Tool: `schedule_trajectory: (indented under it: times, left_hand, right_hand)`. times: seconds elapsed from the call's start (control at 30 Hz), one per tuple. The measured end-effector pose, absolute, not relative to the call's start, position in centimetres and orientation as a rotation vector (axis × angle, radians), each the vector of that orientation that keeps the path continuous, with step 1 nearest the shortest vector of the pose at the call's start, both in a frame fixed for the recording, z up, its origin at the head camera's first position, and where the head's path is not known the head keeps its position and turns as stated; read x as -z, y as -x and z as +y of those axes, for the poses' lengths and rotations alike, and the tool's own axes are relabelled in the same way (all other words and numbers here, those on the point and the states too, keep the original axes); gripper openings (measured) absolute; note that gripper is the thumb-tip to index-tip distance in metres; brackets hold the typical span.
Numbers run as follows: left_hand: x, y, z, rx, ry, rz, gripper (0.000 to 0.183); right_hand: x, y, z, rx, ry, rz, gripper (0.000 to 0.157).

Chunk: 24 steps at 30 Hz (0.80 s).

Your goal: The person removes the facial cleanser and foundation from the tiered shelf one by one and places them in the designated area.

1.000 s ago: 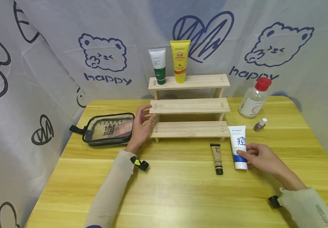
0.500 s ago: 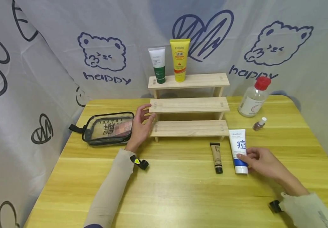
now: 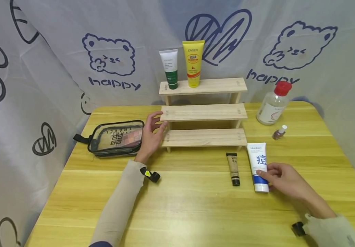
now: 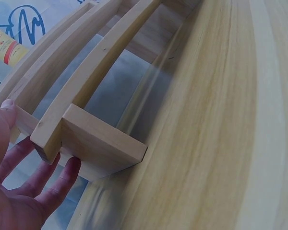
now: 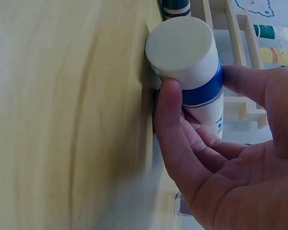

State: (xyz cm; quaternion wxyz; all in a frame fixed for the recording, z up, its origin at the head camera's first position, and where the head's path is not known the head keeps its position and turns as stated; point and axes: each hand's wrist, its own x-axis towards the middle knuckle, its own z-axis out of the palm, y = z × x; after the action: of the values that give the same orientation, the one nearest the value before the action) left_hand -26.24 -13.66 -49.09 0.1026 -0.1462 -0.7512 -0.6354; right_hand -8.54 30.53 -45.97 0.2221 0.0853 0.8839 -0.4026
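My right hand (image 3: 286,180) holds a white squeeze tube (image 3: 259,157) with a blue band, thumb on its front, fingers behind. Its white cap (image 5: 180,45) points toward me, close over the table in the right wrist view. A small beige tube (image 3: 234,168) with a black cap lies just left of it. My left hand (image 3: 151,135) grips the left end of a three-tier wooden rack (image 3: 203,112), thumb at the middle tier's front edge and fingers bent round its end (image 4: 48,143). A white-and-green tube (image 3: 170,70) and a yellow tube (image 3: 193,65) stand on the top tier.
A clear travel pouch (image 3: 115,139) lies left of my left hand. Right of the rack stand a bottle with a red cap (image 3: 273,106) and a small nail polish bottle (image 3: 279,132). A printed curtain (image 3: 152,20) hangs behind the table.
My right hand has drawn the white-and-blue tube slightly toward me, away from the rack's lowest tier. The left hand keeps its place on the rack. The head view has shifted slightly.
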Motion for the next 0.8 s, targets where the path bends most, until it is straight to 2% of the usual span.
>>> schedule_trajectory:
  times: [0.13, 0.43, 0.8]
  left_hand:
    - [49.1, 26.2, -13.7, 1.878, 0.446, -2.208, 0.044]
    - [49.1, 26.2, -13.7, 1.896, 0.439, -2.198, 0.044]
    - [49.1, 26.2, -13.6, 1.901, 0.462, -2.177, 0.044]
  right_hand:
    - [45.9, 8.2, 30.5, 1.109, -0.244, 2.43, 0.079]
    - [46.0, 8.2, 30.1, 1.071, -0.233, 2.467, 0.074]
    - [45.9, 10.6, 30.1, 1.047, -0.186, 2.581, 0.068]
